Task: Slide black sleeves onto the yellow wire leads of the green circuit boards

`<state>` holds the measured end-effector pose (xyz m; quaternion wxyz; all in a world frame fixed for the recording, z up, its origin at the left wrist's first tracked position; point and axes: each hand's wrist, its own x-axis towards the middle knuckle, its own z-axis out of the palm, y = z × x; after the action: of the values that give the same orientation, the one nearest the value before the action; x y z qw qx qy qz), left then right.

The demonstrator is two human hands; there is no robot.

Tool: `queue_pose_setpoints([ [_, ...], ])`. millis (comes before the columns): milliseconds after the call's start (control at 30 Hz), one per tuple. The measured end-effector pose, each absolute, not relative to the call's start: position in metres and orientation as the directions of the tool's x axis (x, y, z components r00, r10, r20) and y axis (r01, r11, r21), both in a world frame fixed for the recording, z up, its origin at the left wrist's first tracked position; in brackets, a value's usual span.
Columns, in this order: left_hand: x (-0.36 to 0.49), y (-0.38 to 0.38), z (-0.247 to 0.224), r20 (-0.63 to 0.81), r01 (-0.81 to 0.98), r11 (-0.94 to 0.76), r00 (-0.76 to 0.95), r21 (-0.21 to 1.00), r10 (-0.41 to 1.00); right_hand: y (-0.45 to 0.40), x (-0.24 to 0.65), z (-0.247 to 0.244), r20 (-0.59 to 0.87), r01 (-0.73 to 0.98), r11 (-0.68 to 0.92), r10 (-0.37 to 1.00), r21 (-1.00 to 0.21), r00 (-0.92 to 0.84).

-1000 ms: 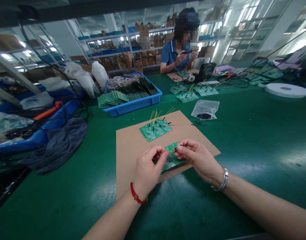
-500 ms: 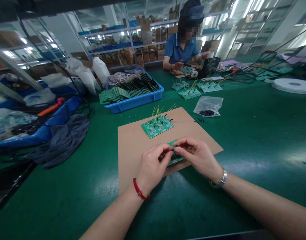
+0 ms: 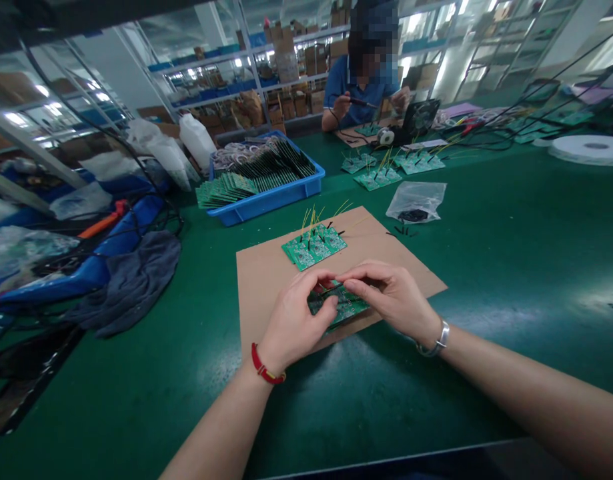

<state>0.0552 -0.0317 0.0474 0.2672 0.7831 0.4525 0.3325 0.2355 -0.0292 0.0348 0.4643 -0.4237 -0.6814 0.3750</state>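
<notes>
On the brown cardboard sheet (image 3: 266, 273), a green circuit board (image 3: 350, 307) lies under both of my hands, partly covered by them. My left hand (image 3: 299, 317) arches over its left side, thumb apart from the curled fingers. Thumb and forefinger of my right hand (image 3: 393, 293) are pinched together above the board, at the end of a thin black piece (image 3: 331, 291). The fingertips of both hands meet or nearly meet there. Farther back on the cardboard sit stacked circuit boards (image 3: 316, 250) with upright yellow wires and black sleeves.
A blue tray (image 3: 271, 203) packed with circuit boards stands behind the cardboard. To the right are a clear bag (image 3: 416, 200) of black pieces and loose black tubes (image 3: 405, 231). Across the table a co-worker (image 3: 361, 93) holds a pen-like tool. A dark cloth (image 3: 129, 280) lies left.
My left thumb has parted from its fingers, opening a gap over the board. My right hand stays pinched. The co-worker's hands have risen, and the view has shifted slightly.
</notes>
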Motion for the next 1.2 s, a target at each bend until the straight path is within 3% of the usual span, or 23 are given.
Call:
queue_pose_setpoints([
  [167, 0.059, -0.033, 0.043, 0.289, 0.465, -0.429, 0.344, 0.774, 0.894, -0.03, 0.234, 0.038, 0.376, 0.247, 0.422, 0.902, -0.873, -0.213],
  [400, 0.042, -0.022, 0.047, 0.18, 0.558, -0.422, 0.436, 0.714, 0.882, -0.027, 0.234, 0.037, 0.394, 0.292, 0.423, 0.906, -0.858, -0.155],
  [567, 0.048, -0.023, 0.044, 0.299, 0.443, -0.479, 0.417, 0.758, 0.858, -0.021, 0.232, 0.04, 0.423, 0.282, 0.469, 0.882, -0.837, -0.209],
  [667, 0.047, -0.021, 0.039, 0.25, 0.499, -0.464, 0.436, 0.732, 0.864, -0.016, 0.231, 0.047, 0.439, 0.313, 0.499, 0.864, -0.808, -0.246],
  [767, 0.041, -0.018, 0.038, 0.178, 0.545, -0.443, 0.47, 0.712, 0.865, -0.012, 0.229, 0.052, 0.409, 0.304, 0.48, 0.872, -0.823, -0.269],
  [967, 0.042, -0.018, 0.04, 0.252, 0.443, -0.464, 0.457, 0.767, 0.853, -0.006, 0.231, 0.053, 0.33, 0.243, 0.411, 0.89, -0.878, -0.313],
  [1100, 0.042, -0.016, 0.038, 0.231, 0.485, -0.355, 0.297, 0.8, 0.927, -0.001, 0.254, 0.053, 0.364, 0.321, 0.446, 0.887, -0.836, -0.284],
  [1200, 0.04, -0.016, 0.041, 0.335, 0.473, -0.324, 0.064, 0.819, 0.94, 0.004, 0.282, 0.05, 0.36, 0.488, 0.561, 0.818, -0.669, -0.448],
])
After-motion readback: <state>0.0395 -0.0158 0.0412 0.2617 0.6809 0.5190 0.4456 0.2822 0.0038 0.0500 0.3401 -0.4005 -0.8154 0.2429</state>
